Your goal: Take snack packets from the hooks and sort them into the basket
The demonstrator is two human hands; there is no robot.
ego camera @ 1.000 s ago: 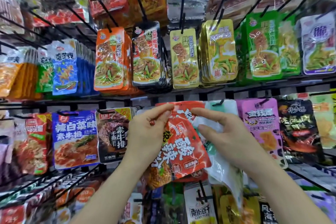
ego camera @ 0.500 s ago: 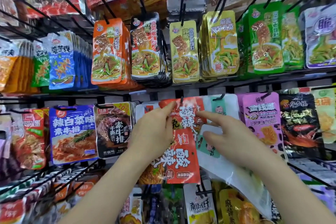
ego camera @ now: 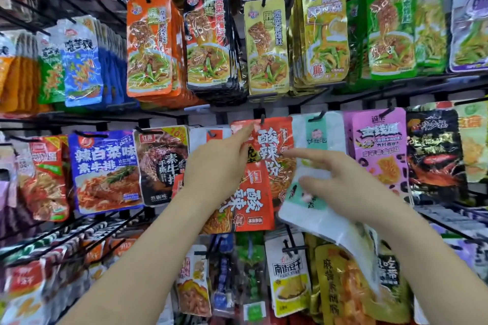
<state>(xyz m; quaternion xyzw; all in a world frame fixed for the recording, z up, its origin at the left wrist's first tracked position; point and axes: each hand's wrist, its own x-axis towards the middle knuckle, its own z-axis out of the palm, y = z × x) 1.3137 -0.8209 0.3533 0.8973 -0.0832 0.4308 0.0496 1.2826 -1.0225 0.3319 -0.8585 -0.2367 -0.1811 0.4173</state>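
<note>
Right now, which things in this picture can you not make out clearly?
Head view:
- Basket: outside the frame.
- Left hand: its back hides the thumb and any grip on the lower red packet.
- Right hand: it covers the white packet, so a grip is unclear.
- White packet's print: too blurred to read.

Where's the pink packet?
Head view, middle row, right of centre: pink packet hangs between the white-green packet and black packet, near the right hand.
</note>
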